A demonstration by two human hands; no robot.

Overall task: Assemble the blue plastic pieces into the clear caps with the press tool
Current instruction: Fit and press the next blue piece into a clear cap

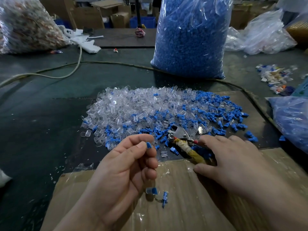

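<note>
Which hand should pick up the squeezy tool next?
Probably the right hand: its open fingers are spread over the handle of the press tool, while the left hand is pinching a blue piece.

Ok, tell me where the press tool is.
Head view, right of centre: the press tool lies at the clear caps' near edge, its handle under the right hand.

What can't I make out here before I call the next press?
- Head view: the press tool handles' lower ends are hidden under the right hand.
- The blue piece in the left hand is largely hidden in the pinch; any cap on it is unclear.
- The bag at right is cut off by the frame edge.
</note>
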